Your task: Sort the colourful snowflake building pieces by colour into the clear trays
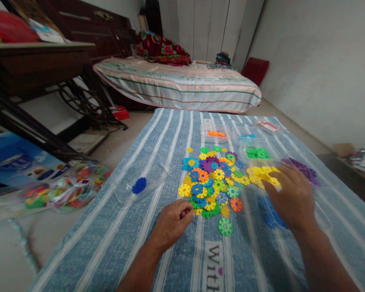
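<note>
At lower centre, a yellow disc (pixel 197 211) is being pinched between thumb and fingers of the left hand (pixel 172 224), at the near edge of the mixed pile of discs (pixel 213 182). At centre right, the right hand (pixel 292 198) is being held loosely curled, fingertips on the yellow sorted group (pixel 261 175); whether anything is gripped cannot be told. Judgement: colours are being separated best one piece per pinch, with the green group (pixel 257 153) and purple group (pixel 305 170) being left undisturbed on the striped cloth (pixel 109 243).
</note>
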Demonstrator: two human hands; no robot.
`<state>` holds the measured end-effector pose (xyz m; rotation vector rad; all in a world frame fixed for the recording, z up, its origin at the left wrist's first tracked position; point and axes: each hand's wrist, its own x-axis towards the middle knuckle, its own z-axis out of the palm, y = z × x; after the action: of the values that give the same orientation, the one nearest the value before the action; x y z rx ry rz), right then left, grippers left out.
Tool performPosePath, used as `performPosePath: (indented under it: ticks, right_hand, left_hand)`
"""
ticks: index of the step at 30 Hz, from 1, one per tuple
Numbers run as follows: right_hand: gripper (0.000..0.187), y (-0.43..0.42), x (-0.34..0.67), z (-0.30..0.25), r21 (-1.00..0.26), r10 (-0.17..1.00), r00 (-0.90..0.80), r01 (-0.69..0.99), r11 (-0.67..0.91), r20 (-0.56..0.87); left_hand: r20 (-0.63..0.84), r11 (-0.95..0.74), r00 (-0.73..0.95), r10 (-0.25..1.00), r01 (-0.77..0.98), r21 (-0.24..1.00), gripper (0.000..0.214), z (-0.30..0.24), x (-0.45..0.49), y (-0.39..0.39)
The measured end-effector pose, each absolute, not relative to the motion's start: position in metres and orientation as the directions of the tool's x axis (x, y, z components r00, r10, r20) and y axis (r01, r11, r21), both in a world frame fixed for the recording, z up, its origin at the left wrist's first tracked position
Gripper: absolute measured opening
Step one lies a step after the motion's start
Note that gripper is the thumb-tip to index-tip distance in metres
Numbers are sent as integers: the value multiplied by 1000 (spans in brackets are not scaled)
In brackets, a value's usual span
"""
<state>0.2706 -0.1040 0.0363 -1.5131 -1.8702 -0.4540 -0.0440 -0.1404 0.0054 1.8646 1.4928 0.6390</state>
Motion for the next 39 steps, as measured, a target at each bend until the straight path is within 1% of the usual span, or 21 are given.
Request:
performPosePath:
  ticks: [1,3,5,7,10,12,16,20,24,26,29,31,34,37,39]
  right_hand:
    - [19,-103,271,36,-132,714,-90,959,249,695]
    - [21,-108,263,31,-114,748,-150,951,288,647]
    - [21,-119,247,22,-86,799,-244,935,344,550]
    - [21,-131,229,12,-39,848,-293,938,344,441]
    - [18,-143,209,2,36,906,-265,963,269,330]
    - [16,-146,203,-1,45,923,-232,972,229,307]
    - [15,-146,202,-6,19,922,-214,975,220,322]
    - [16,-147,204,-7,34,910,-234,971,237,342]
    - [21,-148,208,0,-1,882,-281,953,304,378]
    - [27,-146,210,8,-27,871,-309,938,345,382]
    - [34,-131,210,22,-39,876,-354,921,387,327]
    - [36,-111,208,33,-12,880,-376,918,396,290]
    - [36,-62,201,53,98,870,-409,912,398,276]
    - [33,-1,193,78,184,862,-375,926,330,342]
    - [32,34,188,92,186,862,-303,951,247,406]
  left_hand:
    - [-24,-134,228,973,649,749,15,6,-44,-141]
    - [-19,-132,222,975,644,753,15,6,-44,-141]
    - [-23,-128,221,975,643,755,15,7,-44,-141]
    - [-31,-126,226,974,646,753,15,7,-44,-140]
    - [-37,-123,226,973,652,748,15,7,-43,-140]
    - [-36,-118,218,975,653,748,15,8,-43,-141]
    - [-42,-109,213,976,648,754,15,9,-43,-141]
    - [-40,-113,214,976,657,746,16,10,-43,-141]
    - [-39,-117,216,976,663,739,16,9,-44,-141]
    - [-36,-120,217,976,663,739,15,8,-44,-142]
    - [-28,-130,222,975,664,737,15,9,-44,-142]
    - [-22,-135,222,975,667,733,15,9,-44,-143]
    - [-22,-132,217,976,667,733,14,10,-44,-143]
    - [-40,-112,209,977,666,738,14,10,-44,-143]
    - [-52,-100,204,978,667,738,14,9,-44,-144]
